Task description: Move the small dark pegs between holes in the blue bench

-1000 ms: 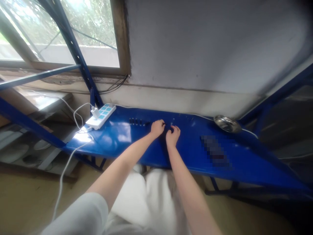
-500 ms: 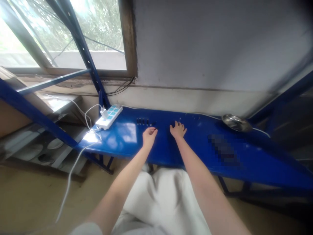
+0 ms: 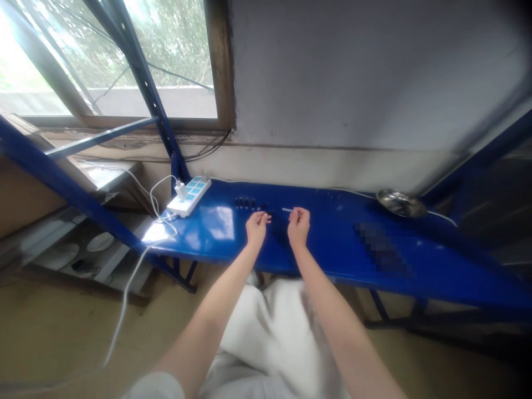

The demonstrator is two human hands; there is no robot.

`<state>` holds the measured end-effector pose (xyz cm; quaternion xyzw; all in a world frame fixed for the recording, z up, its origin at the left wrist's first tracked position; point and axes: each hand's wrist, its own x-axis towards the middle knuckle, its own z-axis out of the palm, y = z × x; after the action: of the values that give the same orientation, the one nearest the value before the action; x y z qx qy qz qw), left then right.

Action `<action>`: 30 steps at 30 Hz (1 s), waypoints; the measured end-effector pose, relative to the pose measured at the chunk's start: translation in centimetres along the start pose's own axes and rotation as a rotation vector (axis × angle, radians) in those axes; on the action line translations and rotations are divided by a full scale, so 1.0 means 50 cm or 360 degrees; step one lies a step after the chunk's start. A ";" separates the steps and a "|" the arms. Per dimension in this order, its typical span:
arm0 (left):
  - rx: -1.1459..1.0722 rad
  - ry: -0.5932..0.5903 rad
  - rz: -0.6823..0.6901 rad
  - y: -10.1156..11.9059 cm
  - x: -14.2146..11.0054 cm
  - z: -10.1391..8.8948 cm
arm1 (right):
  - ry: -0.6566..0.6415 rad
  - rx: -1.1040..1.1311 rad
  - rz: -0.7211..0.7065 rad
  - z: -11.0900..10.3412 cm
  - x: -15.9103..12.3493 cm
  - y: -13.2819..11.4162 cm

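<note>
My left hand (image 3: 257, 226) is closed in a pinch over the blue table (image 3: 332, 249), with a small dark piece (image 3: 269, 213) at its fingertips. To its right, my right hand (image 3: 299, 224) pinches a thin, light-coloured rod (image 3: 287, 209) that points left toward the left hand. The two hands are apart. Just beyond the left hand stands a short row of several small dark pieces (image 3: 244, 203), and another dark piece (image 3: 262, 205) lies at the row's right end. All of these are too small to name exactly.
A white power strip (image 3: 189, 197) with a plug and white cable sits at the table's left end. A shiny metal bowl (image 3: 401, 203) stands at the back right. A blurred-out dark object (image 3: 384, 249) lies nearer the front. Blue frame posts (image 3: 155, 100) rise at the left.
My right hand, spread on the table before, has closed and now holds the thin rod. My left hand keeps its pinch and has shifted slightly right. The view has moved a little.
</note>
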<state>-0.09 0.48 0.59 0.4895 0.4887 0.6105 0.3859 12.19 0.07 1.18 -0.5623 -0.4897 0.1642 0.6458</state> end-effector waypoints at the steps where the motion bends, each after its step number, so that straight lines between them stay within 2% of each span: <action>1: 0.0007 -0.0011 0.0007 0.000 0.000 0.000 | -0.0047 0.0019 -0.0013 0.000 -0.004 0.000; 6: 0.0015 -0.0050 0.0017 0.003 -0.001 0.001 | -0.0218 0.0075 -0.0076 -0.001 -0.008 0.001; 18: -0.0033 -0.0053 -0.0023 0.003 0.001 0.001 | -0.0272 0.0051 -0.0083 -0.006 -0.010 -0.006; 30: -0.0009 -0.0224 -0.0088 0.011 -0.003 -0.001 | -0.0393 0.0081 0.0015 -0.007 -0.003 0.009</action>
<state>-0.12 0.21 1.07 0.5163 0.4719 0.5651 0.4374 12.55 -0.08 0.75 -0.5237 -0.5585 0.2477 0.5937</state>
